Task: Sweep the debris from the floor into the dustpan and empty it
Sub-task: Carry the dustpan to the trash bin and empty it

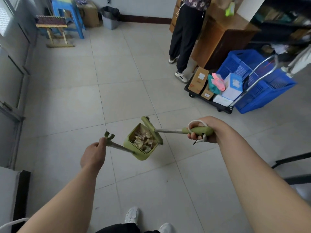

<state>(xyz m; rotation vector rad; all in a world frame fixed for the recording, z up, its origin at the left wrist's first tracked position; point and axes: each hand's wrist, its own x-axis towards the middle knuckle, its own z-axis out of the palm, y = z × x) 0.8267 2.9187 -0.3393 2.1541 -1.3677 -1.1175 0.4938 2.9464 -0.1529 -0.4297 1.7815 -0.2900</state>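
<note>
L hand (93, 155) fingers curl round thin metal rod of boxy green plastic dustpan (141, 149). R hand (204, 132) clenches broom (152, 130) by rounded green grip; its narrow bar head lies across pan rim. Crumpled tan debris (143, 139) sits inside pan, btwn hands, over glossy pale tiles (117, 91).

Debris (143, 140) in the dustpan (143, 156) too blurred to identify, broom (151, 127) bristles mostly hidden, person (186, 31) beyond the dustpan cropped above waist
</note>
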